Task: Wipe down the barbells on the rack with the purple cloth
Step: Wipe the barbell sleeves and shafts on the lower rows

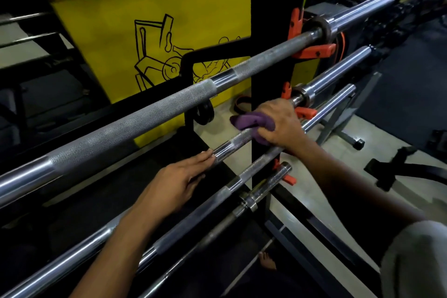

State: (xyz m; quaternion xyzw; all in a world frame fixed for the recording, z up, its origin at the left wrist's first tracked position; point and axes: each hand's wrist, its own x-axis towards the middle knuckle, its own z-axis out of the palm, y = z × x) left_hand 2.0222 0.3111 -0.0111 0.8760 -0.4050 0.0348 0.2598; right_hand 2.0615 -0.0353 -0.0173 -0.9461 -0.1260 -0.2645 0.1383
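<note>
The right hand (pixel 278 123) curled down over the second barbell (pixel 232 145), clutching the purple cloth (pixel 249 122) against it. The left hand (pixel 179 181) lay flat-fingered, fingertips touching that bar lower down.

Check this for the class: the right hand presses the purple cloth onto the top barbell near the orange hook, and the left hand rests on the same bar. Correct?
Not quite. In the head view, the right hand presses the purple cloth onto the second barbell, not the top barbell. The rest holds: the left hand touches that same bar.
</note>
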